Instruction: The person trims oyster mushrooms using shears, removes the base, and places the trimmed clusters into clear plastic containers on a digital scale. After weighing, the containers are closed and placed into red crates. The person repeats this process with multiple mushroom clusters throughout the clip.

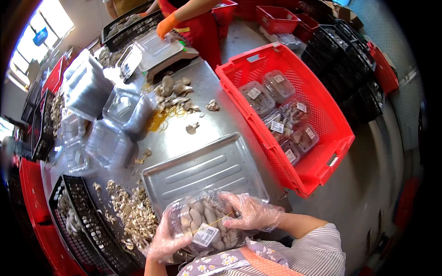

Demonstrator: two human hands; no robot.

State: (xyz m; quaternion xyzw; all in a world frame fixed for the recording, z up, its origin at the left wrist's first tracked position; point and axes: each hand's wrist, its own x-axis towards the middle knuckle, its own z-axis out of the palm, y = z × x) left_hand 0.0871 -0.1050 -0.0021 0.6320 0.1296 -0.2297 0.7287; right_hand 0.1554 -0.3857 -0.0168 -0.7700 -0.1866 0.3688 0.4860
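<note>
A clear plastic box of oyster mushrooms (pixel 196 216) is held up between my two gloved hands, over the near edge of a metal tray (pixel 209 172). My left hand (pixel 166 241) grips its left side, thumb near the white label (pixel 205 235). My right hand (pixel 254 212) closes on its right side. Both wear thin clear plastic gloves. A thin yellow rubber band (pixel 225 216) runs across the box between the hands. Whether it passes fully around underneath is hidden.
A red crate (pixel 338 138) of packed mushroom boxes stands right. Stacked empty clear boxes (pixel 87 85), loose mushrooms (pixel 172 89), yellow rubber bands (pixel 161 119) and trimmings (pixel 133 207) lie on the steel table. Near left is a black crate (pixel 80 230). A co-worker's orange glove (pixel 166 25) touches a scale (pixel 165 54).
</note>
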